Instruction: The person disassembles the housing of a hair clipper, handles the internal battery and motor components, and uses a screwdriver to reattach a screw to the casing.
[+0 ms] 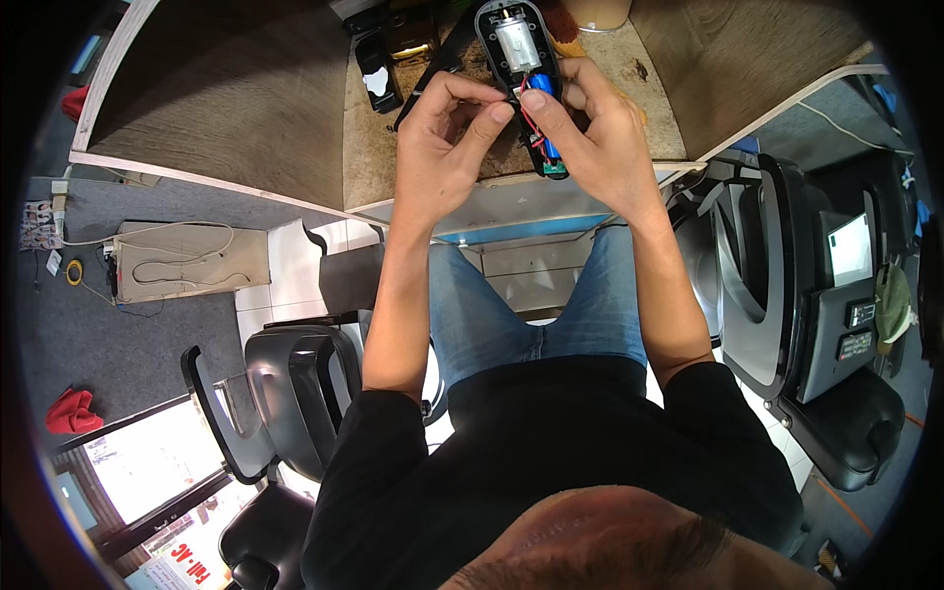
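Observation:
An opened hair clipper (506,74) is held over the worn shelf. Its black housing shows a silver motor (517,45), a blue battery (541,87), thin red wires and a small green circuit board (555,168) at the near end. My right hand (608,138) grips the clipper from the right, its thumb lying over the wires and battery. At the housing's left edge, my left hand (438,147) is closed in a pinch, thumb and forefinger together. Whatever is between those fingertips is too small to make out.
On the shelf (369,162) lie a black device (377,77) and dark items at the back left; a brush with reddish-brown bristles (561,25) is behind the clipper. Wooden panels (246,88) rise at both sides. Black salon chairs (300,369) stand left and right.

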`<control>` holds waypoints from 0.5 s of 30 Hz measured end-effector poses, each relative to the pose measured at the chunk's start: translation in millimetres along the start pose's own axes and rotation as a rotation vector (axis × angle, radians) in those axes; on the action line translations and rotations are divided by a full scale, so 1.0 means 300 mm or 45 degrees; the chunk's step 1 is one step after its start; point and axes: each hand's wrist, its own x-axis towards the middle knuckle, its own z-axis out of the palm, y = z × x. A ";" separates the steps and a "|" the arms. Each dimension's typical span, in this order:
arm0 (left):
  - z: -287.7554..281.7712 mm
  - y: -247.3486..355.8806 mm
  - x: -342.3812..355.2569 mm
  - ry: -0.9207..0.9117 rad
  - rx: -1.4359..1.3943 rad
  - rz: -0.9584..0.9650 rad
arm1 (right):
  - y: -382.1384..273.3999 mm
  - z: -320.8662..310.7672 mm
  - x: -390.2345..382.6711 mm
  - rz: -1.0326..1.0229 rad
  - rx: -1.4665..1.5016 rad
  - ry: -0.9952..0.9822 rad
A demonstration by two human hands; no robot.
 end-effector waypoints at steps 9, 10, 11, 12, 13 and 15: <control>0.001 0.000 0.001 -0.005 -0.005 0.004 | 0.011 0.003 0.000 -0.003 0.014 0.004; 0.000 -0.001 0.001 -0.005 -0.005 0.004 | 0.012 0.004 0.001 -0.007 0.026 0.007; -0.001 -0.002 0.001 -0.005 -0.003 0.003 | 0.012 0.003 0.001 -0.007 0.026 0.007; -0.001 -0.002 0.001 -0.004 0.000 0.001 | 0.012 0.003 0.001 -0.003 0.014 0.004; -0.001 -0.001 0.000 -0.004 0.000 0.001 | 0.011 0.002 0.000 0.001 0.001 -0.001; 0.000 0.001 -0.001 -0.002 0.002 -0.007 | 0.009 -0.001 0.000 0.008 0.002 -0.009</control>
